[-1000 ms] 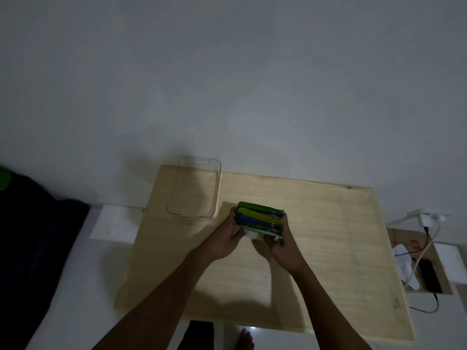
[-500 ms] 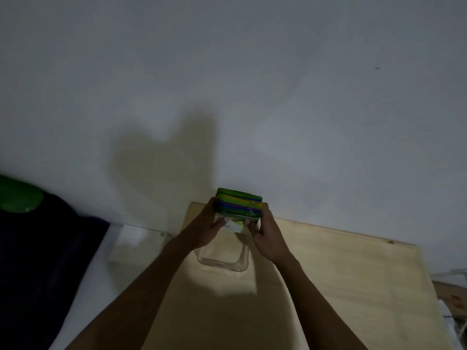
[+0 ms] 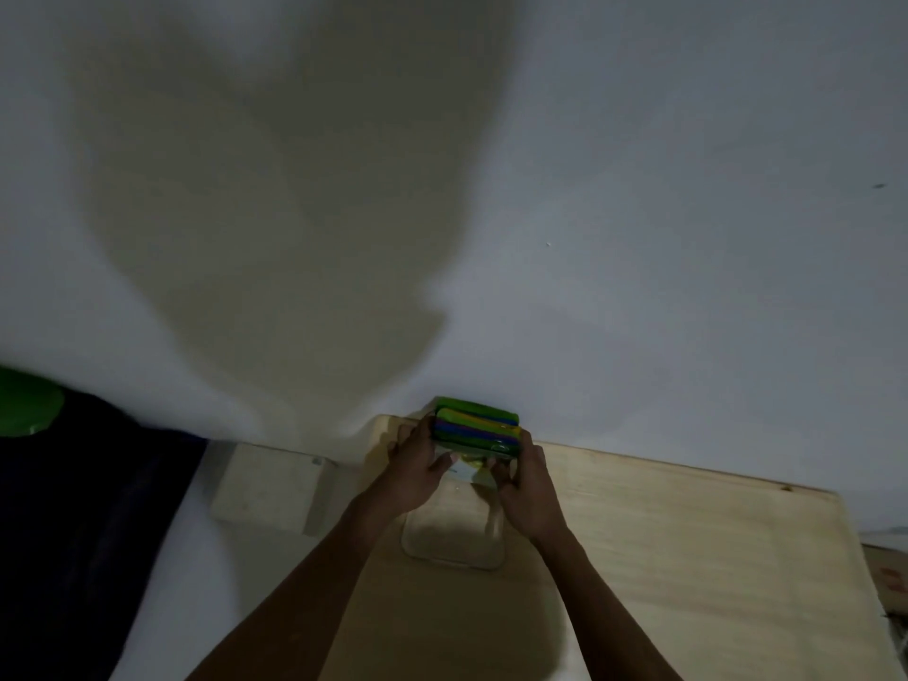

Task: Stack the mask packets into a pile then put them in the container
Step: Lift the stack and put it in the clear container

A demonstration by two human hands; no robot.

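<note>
A pile of mask packets (image 3: 475, 427), green, yellow, blue and purple, is held upright-stacked between my two hands. My left hand (image 3: 415, 464) grips its left end and my right hand (image 3: 524, 479) grips its right end. The pile hangs over the far end of the clear plastic container (image 3: 454, 550), which lies on the wooden table (image 3: 688, 557) at its far left corner. The container's far rim is hidden behind the pile and my fingers. Whether the pile touches the container I cannot tell.
A white wall rises right behind the table's back edge. A pale block (image 3: 270, 489) sits left of the table. Dark cloth (image 3: 83, 533) and a green object (image 3: 27, 407) lie far left. A cardboard box (image 3: 889, 572) shows at the right edge.
Both hands carried the pile from the table's middle leftward and away from me, over the container. The camera swung along, so the wall fills most of the view.
</note>
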